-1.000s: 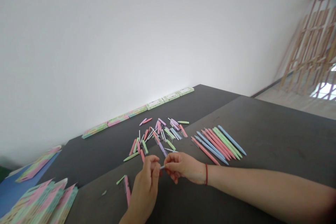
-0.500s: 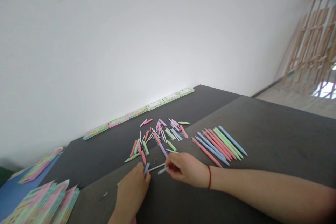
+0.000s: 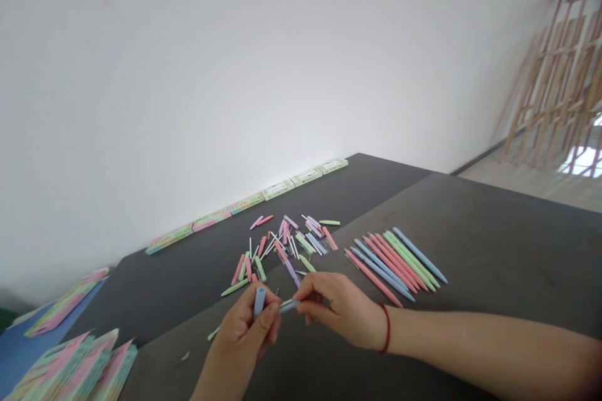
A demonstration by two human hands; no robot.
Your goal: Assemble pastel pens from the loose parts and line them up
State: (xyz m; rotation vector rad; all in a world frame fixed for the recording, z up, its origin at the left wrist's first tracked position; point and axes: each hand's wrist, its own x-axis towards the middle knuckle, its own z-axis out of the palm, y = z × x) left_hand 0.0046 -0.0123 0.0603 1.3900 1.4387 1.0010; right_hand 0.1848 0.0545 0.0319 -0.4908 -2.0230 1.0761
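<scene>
My left hand (image 3: 247,329) is closed around a blue pen barrel (image 3: 259,302), whose open end points up. Between that hand's fingertips and my right hand (image 3: 341,310) lies a slim light-blue pen part (image 3: 288,306). The right hand's thumb and forefinger pinch its right end; whether a refill is in it I cannot tell. Just beyond the hands, loose pen parts are scattered, among them a purple barrel (image 3: 291,270), a green tip piece (image 3: 307,263) and white refills. Right of them, whole-looking pink, blue and green pens (image 3: 399,263) lie side by side.
Flat printed boxes (image 3: 211,219) line the wall edge of the dark table (image 3: 493,250). Several pink-and-green packs (image 3: 70,363) lie at the lower left, near another pack (image 3: 66,307) on a blue surface. A wooden rack (image 3: 555,75) stands far right.
My left hand has turned and risen, showing its thumb and the barrel's open end. My hands have come together, and both now meet at the light-blue part.
</scene>
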